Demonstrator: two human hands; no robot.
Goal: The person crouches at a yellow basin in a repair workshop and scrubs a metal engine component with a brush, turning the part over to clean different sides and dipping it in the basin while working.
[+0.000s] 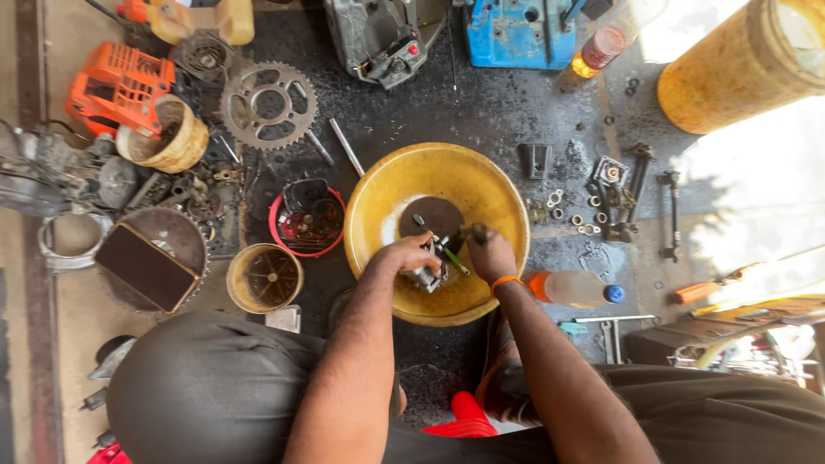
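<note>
Here, left hand point(411, 255): clamped on small grey metal engine part point(427, 275), steadying it over round yellow basin point(378, 206).
Right hand point(490, 253): fingers closed on thin green-handled tool point(454, 259), working the part.

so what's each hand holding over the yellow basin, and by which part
The left hand grips a small metal engine part from above. The right hand holds a thin green-handled tool by its upper end.

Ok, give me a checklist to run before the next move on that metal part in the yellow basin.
1. Left hand grips the small metal part: ok.
2. Part sits over the yellow basin: ok.
3. Right hand holds a thin tool with a green shaft against the part: ok.
4. What the tool tip bears on: cannot tell, hidden by fingers.
5. Plastic bottle lying by the right wrist, cap on: ok.
6. Floor around the basin free of loose parts: not ok, washers scattered nearby.
</note>
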